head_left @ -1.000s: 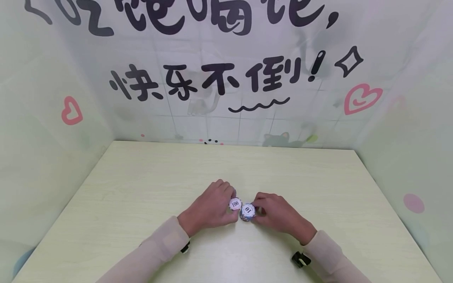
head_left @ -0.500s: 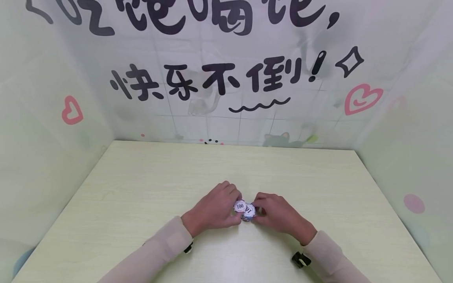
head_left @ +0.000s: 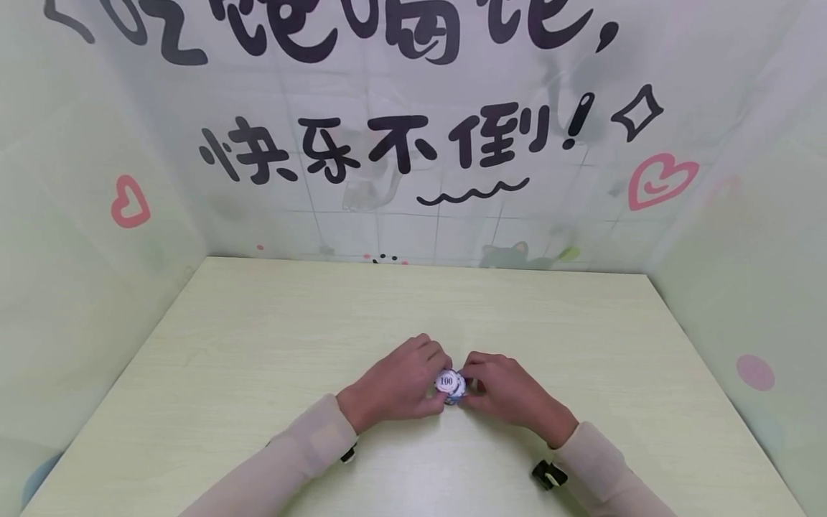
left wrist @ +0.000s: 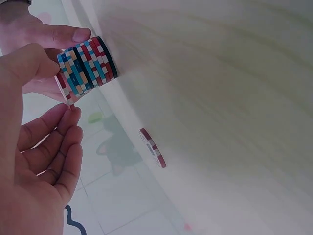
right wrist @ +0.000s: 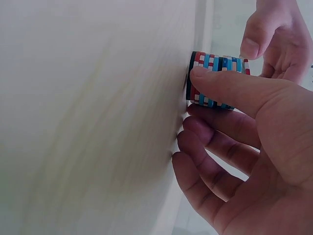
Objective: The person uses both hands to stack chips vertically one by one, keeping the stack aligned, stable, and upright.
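A stack of poker chips [left wrist: 90, 63], striped in red, blue, black and white, stands on the table. My right hand [head_left: 513, 391] grips it from the side, the thumb [right wrist: 215, 81] lying along the stack and the fingers on the opposite side. Between thumb and fingertips my left hand [head_left: 400, 380] pinches a red-and-white chip [head_left: 446, 381] marked 100. That chip is level with the top of the stack and set slightly off its centre. Another red-and-white chip [left wrist: 153, 148] lies on the table near the left hand, hidden from the head view.
The pale wooden table [head_left: 291, 309] runs back to a printed wall [head_left: 413, 143] with large black writing. Side walls [head_left: 743, 287] stand to the left and right. Black wrist mounts [head_left: 549, 474] show beneath the sleeves.
My left hand has moved right with the 100 chip, from beside the stack to over its top, covering most of the chip marked 10. The right hand has stayed in place.
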A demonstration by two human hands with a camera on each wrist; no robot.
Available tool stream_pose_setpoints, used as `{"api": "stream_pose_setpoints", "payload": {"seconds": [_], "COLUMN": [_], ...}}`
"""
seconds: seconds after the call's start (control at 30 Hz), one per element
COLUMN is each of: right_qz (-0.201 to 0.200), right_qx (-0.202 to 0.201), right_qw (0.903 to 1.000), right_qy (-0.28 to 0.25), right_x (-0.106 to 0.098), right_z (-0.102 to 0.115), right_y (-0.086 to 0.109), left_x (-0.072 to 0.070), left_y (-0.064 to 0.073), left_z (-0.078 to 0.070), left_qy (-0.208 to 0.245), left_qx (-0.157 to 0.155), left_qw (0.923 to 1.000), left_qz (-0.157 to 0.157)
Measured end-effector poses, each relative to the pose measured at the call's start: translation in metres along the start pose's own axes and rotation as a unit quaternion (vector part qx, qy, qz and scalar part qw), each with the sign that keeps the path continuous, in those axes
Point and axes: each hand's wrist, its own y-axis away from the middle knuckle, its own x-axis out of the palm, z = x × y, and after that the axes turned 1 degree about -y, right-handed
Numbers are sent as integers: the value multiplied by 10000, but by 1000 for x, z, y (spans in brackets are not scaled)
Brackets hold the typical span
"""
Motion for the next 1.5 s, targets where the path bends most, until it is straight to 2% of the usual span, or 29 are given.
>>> {"api": "stream_pose_setpoints", "payload": {"seconds": [0.3, 0.87, 1.3, 1.5], "right_qz": [-15, -13, -79, -47], "right_qx": [-16, 9, -108, -44], "right_qw": [10000, 9999, 9999, 10000], "right_qy": [-97, -169, -67, -25], "right_x": [0, -1, -1, -1], "right_z": [0, 2, 2, 2], "right_y": [0, 0, -1, -1], "left_x": [6, 5, 6, 3], "left_y": [-2, -4, -2, 1], "left_z": [1, -2, -2, 1], "left_qy": [-90, -187, -56, -149], "left_qx": [267, 332, 219, 182], "left_qw": [9993, 9988, 9996, 9996], "left_qz": [-234, -318, -185, 167]}}
